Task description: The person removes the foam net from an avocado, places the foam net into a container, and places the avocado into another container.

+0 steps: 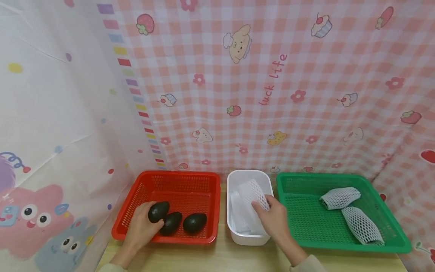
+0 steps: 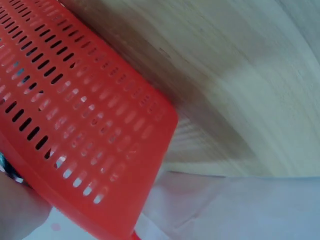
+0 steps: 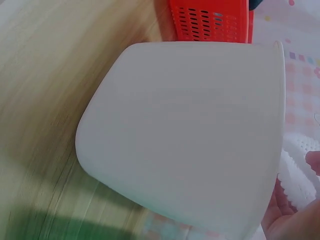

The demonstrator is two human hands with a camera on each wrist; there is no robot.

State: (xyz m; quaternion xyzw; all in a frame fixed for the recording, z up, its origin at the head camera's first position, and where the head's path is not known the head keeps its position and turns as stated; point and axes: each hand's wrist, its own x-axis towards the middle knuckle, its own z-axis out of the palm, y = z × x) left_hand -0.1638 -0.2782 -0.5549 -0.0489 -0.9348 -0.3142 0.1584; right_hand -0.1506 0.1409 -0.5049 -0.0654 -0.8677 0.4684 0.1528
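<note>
In the head view my left hand (image 1: 141,226) grips a dark avocado (image 1: 158,211) at the left of the red basket (image 1: 217,207). Two more avocados lie beside it: one (image 1: 171,223) right by my thumb, the other (image 1: 195,223) farther right. Over the white bin (image 1: 249,240), my right hand (image 1: 272,216) pinches a white foam net sleeve (image 1: 253,192) between thumb and fingers. More white sleeves (image 1: 239,215) lie in the bin under it. The right wrist view shows part of that hand (image 3: 295,220) and the sleeve (image 3: 297,175) past the bin's rim.
To the right stands a green basket (image 1: 299,223) holding two net-wrapped pieces, one (image 1: 341,198) behind the other (image 1: 363,226). All three containers rest on a wooden table (image 1: 224,260). A pink checked cloth (image 1: 217,75) hangs close behind them, with a white printed cloth (image 1: 61,132) at the left.
</note>
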